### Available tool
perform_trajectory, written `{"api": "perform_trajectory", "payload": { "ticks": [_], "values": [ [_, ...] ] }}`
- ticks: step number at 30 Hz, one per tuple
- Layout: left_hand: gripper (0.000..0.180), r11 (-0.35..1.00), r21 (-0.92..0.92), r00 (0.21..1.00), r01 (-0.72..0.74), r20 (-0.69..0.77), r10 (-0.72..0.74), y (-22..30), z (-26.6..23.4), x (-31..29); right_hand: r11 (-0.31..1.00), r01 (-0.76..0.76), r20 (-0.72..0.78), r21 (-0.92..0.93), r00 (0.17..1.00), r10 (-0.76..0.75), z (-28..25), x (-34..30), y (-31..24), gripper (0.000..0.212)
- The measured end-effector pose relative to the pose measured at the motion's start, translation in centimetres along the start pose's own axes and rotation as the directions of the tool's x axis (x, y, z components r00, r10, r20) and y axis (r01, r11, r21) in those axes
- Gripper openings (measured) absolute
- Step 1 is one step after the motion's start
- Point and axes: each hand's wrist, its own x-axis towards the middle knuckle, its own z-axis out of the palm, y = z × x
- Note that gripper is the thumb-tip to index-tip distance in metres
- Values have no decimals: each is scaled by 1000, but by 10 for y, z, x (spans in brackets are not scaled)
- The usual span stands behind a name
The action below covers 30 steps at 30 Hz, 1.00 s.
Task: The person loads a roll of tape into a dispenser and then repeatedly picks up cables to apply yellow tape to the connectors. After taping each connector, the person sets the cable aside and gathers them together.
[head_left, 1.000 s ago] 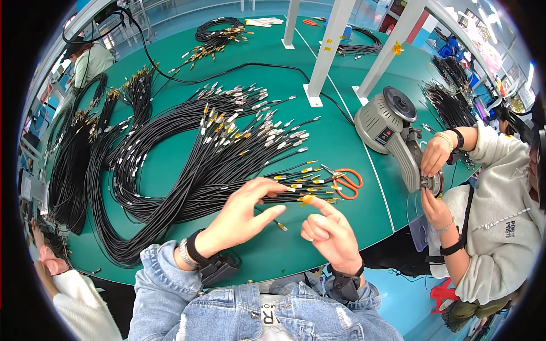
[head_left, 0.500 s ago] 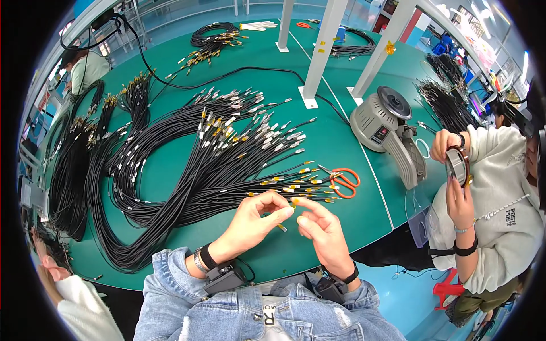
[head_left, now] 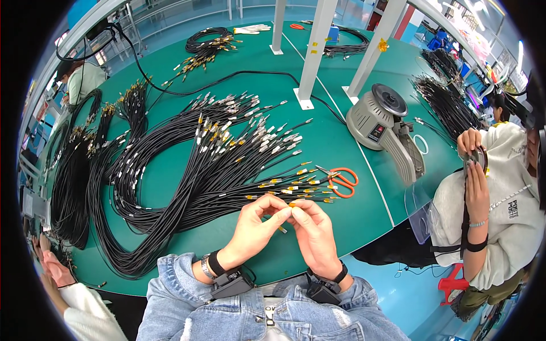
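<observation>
My left hand [head_left: 257, 226] and my right hand [head_left: 316, 234] meet at the fingertips above the near edge of the green table. Both pinch thumb against index finger. A tiny piece of yellow tape [head_left: 292, 205] shows between the fingertips, at my right index finger. What my left fingers grip is hidden. Just below the hands pokes out a cable end [head_left: 282, 229] with a pale tip. Beyond my hands lies a big looped bundle of black cables [head_left: 187, 213], its ends tagged yellow and white. Orange-handled scissors [head_left: 344, 182] rest beside those ends.
A grey bench machine [head_left: 372, 128] with a round black top stands at right, near white posts [head_left: 314, 62]. More black cable coils [head_left: 207, 42] and white gloves [head_left: 252, 28] lie at the back. At right a co-worker [head_left: 495, 182] handles a round object; another person's arm shows lower left.
My right hand has moved left, and its raised index finger has closed against the thumb at my left fingertips. The co-worker's hands and round object have shifted right.
</observation>
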Motion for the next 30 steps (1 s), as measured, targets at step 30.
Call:
{"api": "perform_trajectory", "payload": {
  "ticks": [30],
  "values": [
    [21,391,870,954,-300,266,139,-18,-45,48,984,172,3,-48,985,-172,-36,45,-60,11]
  ]
}}
